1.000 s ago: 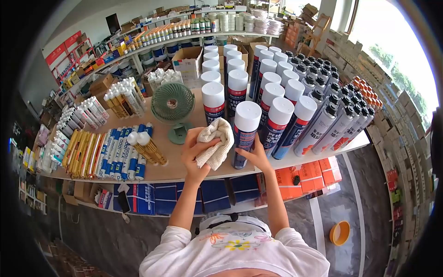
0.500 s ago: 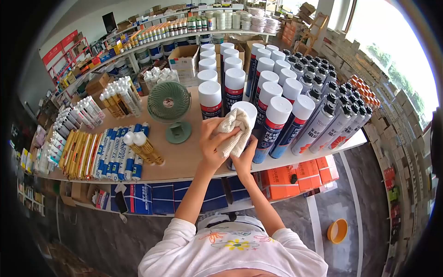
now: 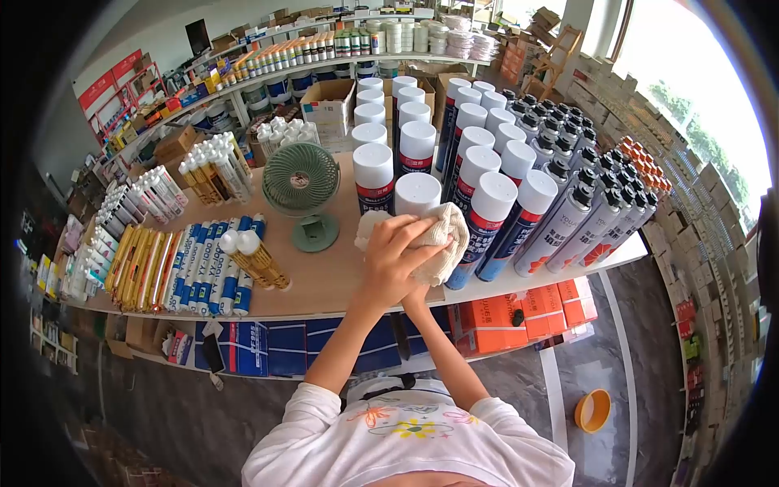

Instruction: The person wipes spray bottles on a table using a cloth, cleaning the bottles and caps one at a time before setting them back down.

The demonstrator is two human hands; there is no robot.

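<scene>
My left hand [image 3: 391, 264] is closed on a cream-white cloth [image 3: 448, 242], pressed across the front of a spray can with a white cap [image 3: 418, 191]. The cloth spreads to both sides of the can and hides most of its body. Below and behind the left hand is my right hand [image 3: 416, 294], at the can's lower part; its fingers are hidden. Close to the right stands another white-capped spray can [image 3: 492, 198] with a red and dark blue label. A similar can [image 3: 373, 167] stands just behind on the left.
A green fan [image 3: 301, 183] stands left of the cans. Blue-white sealant tubes [image 3: 204, 264] and gold tubes [image 3: 139, 268] lie further left. Black-topped grey cans [image 3: 558, 231] crowd the right. Orange boxes [image 3: 489, 326] sit under the table [image 3: 324, 280]; a yellow basin [image 3: 593, 409] is on the floor.
The cloth has moved down from the can's cap to its body and spread around it. My left hand has lowered with it, and my right hand's fingers have gone out of sight.
</scene>
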